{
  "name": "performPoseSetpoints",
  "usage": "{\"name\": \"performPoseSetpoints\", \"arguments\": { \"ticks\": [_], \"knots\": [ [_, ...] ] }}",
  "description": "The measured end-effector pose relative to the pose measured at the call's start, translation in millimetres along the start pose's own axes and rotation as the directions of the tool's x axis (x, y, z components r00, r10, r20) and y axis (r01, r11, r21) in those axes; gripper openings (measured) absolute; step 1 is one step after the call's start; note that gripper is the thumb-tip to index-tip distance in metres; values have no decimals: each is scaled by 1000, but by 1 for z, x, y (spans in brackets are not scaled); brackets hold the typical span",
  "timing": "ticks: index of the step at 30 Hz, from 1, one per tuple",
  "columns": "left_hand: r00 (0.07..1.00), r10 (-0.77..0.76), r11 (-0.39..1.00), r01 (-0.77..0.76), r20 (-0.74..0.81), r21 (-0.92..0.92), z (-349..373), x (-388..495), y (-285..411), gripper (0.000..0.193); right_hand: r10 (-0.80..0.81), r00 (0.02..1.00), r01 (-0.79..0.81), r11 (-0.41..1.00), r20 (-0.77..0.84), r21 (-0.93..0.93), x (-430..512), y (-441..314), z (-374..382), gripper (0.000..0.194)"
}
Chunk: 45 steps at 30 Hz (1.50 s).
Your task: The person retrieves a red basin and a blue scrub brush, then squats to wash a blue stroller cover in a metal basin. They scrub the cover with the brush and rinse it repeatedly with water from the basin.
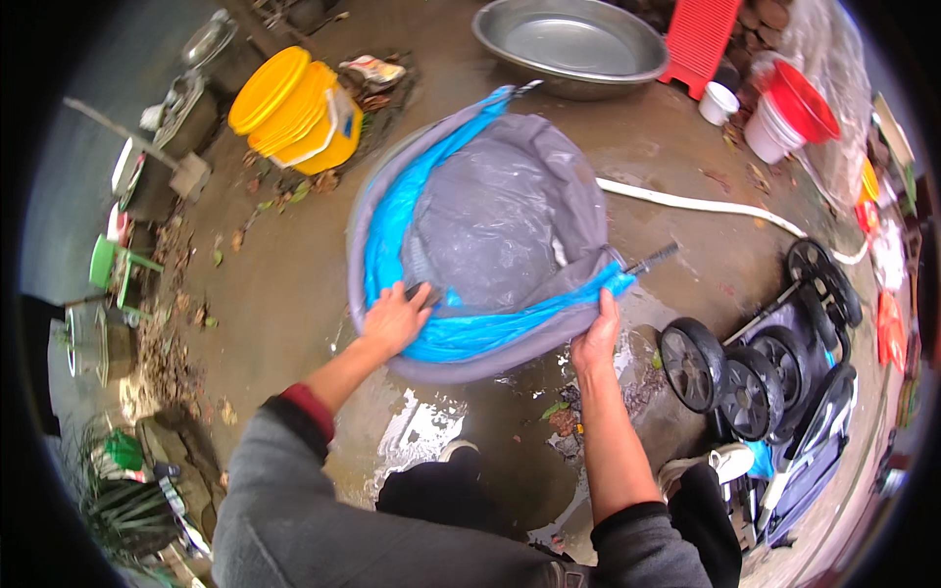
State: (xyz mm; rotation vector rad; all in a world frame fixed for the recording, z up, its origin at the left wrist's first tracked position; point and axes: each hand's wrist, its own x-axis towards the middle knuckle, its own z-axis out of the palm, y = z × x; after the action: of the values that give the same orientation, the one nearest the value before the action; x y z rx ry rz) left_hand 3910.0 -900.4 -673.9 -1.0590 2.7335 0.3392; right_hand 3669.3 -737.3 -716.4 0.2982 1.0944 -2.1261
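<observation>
A grey and blue stroller canopy point(492, 213) lies spread out and wet in front of me, its blue band curving along the left and near sides. My left hand point(397, 316) rests on the near left part of that band, fingers around a small dark object point(423, 294), perhaps a brush; most of it is hidden. My right hand point(597, 334) grips the near right rim, thumb on top, beside a dark bracket point(654, 259) sticking out of the canopy's end. A second bracket point(528, 88) juts from the far end.
A folded stroller frame point(764, 375) with black wheels lies to the right. A white hose point(698, 202) runs from the canopy across wet ground point(279, 294). Beyond are a large metal basin point(573, 44), a yellow bucket point(323, 125) and a red stool point(702, 44).
</observation>
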Motion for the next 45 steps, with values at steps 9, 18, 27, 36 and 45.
{"name": "performPoseSetpoints", "arguments": {
  "ticks": [9,18,27,36,45],
  "knots": [
    [988,-22,993,4,150,122,-7,16,-13,50,-394,918,381,845,43,-375,16,-25,19,36],
    [969,157,965,-110,189,-236,3,-7,8,47,-412,894,446,772,176,-454,21,-83,31,18],
    [938,-273,962,262,213,77,12,40,-52,42,-305,933,356,861,193,-362,-22,-140,67,55],
    [925,-370,926,361,-79,-109,-27,-31,10,45,-122,992,98,916,-38,-388,-80,0,-38,56],
    [977,99,957,-145,-189,-251,38,-27,7,51,-277,955,284,746,107,-602,-81,-9,-5,76]
  ]
}}
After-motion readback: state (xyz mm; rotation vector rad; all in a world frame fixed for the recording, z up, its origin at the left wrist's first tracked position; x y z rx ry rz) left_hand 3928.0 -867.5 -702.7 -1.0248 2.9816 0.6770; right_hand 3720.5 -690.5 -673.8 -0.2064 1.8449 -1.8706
